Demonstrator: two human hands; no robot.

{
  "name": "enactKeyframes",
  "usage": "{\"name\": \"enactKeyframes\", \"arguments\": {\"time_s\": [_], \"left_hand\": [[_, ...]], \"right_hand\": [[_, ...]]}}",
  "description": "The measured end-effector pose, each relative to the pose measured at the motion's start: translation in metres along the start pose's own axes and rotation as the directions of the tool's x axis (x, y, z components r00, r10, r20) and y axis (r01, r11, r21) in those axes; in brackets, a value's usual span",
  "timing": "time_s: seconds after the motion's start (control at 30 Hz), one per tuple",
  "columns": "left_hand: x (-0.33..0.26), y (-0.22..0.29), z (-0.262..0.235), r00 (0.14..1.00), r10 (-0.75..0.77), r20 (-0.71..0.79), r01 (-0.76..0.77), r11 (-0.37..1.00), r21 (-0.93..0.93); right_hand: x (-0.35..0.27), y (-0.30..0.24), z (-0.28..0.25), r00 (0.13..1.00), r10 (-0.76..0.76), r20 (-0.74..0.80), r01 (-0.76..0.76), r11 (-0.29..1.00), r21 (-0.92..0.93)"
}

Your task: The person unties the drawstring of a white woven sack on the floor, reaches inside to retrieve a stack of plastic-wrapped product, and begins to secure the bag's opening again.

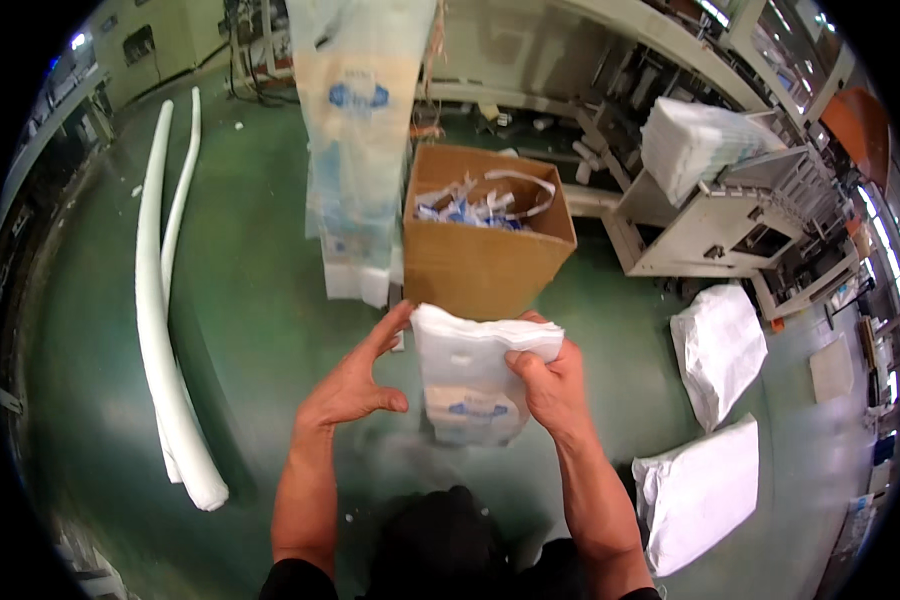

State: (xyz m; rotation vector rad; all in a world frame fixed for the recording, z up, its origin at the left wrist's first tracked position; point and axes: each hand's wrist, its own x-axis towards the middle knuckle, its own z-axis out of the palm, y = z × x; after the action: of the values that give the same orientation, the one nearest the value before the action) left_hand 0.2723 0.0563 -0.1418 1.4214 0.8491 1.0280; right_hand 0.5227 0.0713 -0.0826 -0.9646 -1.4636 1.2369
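Note:
A stack of thin white plastic bags (pixel 470 365) with a blue and peach print hangs in front of me. My right hand (pixel 553 385) pinches its top right edge, thumb on the near face and fingers behind. Just left of the stack, my left hand (pixel 355 382) is spread, thumb and fingers wide apart, its fingertips close to the upper left corner. Whether those fingertips touch the bags I cannot tell. Beyond the stack stands an open cardboard box (pixel 485 265) with white and blue plastic scraps (pixel 490 205) inside.
A long printed plastic bag sheet (pixel 355 150) hangs left of the box. Two white tubes (pixel 155 270) lie on the green floor (pixel 80 330) at left. At right are two white wrapped packages (pixel 705 490) and a machine (pixel 715 235) bearing a stack of white bags (pixel 705 145).

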Motion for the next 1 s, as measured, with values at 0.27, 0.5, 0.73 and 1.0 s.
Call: {"name": "enactKeyframes", "arguments": {"time_s": [0.27,0.5,0.73,1.0], "left_hand": [[0.009,0.056,0.031,0.959,0.099,-0.265,-0.074,0.992,0.102],[0.000,0.088,0.036,0.917,0.093,-0.387,-0.126,0.990,-0.059],[0.015,0.129,0.017,0.778,0.341,-0.527,-0.395,0.919,0.011],[0.024,0.193,-0.024,0.735,0.398,-0.549,-0.467,0.884,0.017]], "right_hand": [[0.000,0.009,0.014,0.995,-0.037,0.091,0.040,0.998,-0.040],[0.003,-0.021,0.030,0.988,-0.148,0.048,0.143,0.986,0.091],[0.034,-0.070,0.045,0.975,-0.200,0.092,0.176,0.960,0.216],[0.087,-0.118,0.092,0.959,-0.278,0.049,0.259,0.937,0.232]]}}
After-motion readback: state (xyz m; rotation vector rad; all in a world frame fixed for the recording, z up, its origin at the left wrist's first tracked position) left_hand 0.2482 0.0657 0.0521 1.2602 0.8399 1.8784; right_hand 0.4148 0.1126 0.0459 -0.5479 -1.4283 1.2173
